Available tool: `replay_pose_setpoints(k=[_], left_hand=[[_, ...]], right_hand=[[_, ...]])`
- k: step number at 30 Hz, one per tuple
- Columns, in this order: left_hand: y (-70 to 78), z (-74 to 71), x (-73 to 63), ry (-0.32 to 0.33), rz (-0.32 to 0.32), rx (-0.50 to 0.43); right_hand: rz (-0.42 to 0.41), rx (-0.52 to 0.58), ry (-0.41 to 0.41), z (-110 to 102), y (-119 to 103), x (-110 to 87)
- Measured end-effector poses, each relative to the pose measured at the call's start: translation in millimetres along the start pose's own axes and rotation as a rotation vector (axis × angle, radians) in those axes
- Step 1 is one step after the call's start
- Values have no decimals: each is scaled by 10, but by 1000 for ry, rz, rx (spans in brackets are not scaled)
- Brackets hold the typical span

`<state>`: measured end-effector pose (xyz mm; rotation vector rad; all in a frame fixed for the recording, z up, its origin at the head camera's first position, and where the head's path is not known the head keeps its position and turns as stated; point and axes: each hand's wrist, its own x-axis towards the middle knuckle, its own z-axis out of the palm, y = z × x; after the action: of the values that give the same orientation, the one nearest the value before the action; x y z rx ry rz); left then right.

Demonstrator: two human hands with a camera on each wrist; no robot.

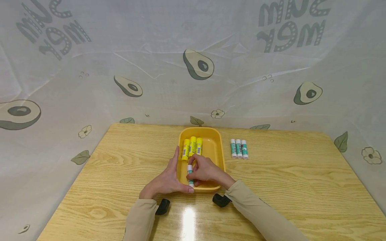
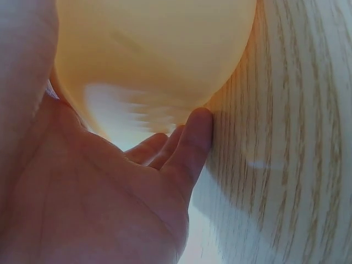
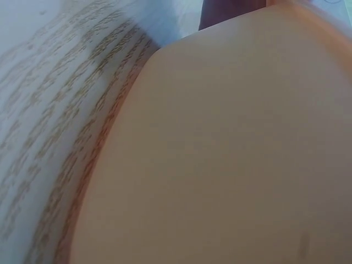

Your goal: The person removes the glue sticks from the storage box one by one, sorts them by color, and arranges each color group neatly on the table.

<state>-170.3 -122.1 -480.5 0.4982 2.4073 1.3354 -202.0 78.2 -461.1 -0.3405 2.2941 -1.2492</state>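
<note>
A yellow-orange tray (image 1: 212, 147) lies on the wooden table in the head view. Inside it, three yellow glue sticks (image 1: 192, 147) stand side by side in the far left part. My right hand (image 1: 206, 169) reaches in over the tray's right side and pinches a teal and white glue stick (image 1: 190, 169) near the front left corner. Along the tray's left side lie the straight fingers of my left hand (image 1: 165, 180), its thumb stretched along the front rim. The left wrist view has those fingers (image 2: 190, 143) against the tray's outer wall. Only the tray's outer wall (image 3: 209, 148) fills most of the right wrist view.
Three more teal and white glue sticks (image 1: 239, 149) lie in a row on the table (image 1: 289, 167), right of the tray. Behind the table hangs a pale sheet (image 1: 163, 110) printed with avocados. Black wrist devices (image 1: 221, 200) sit by both sleeves.
</note>
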Motion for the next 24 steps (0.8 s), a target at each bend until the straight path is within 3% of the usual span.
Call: replay_pose_setpoints(k=[11, 18, 24], left_hand=[[7, -2, -7, 7, -6, -1], [0, 2, -7, 7, -12, -19], [11, -4, -13, 6, -21, -13]], right_hand=[[-29, 21, -13, -8, 19, 12], [-83, -79, 56, -19, -2, 21], [-100, -9, 99, -42, -28, 13]])
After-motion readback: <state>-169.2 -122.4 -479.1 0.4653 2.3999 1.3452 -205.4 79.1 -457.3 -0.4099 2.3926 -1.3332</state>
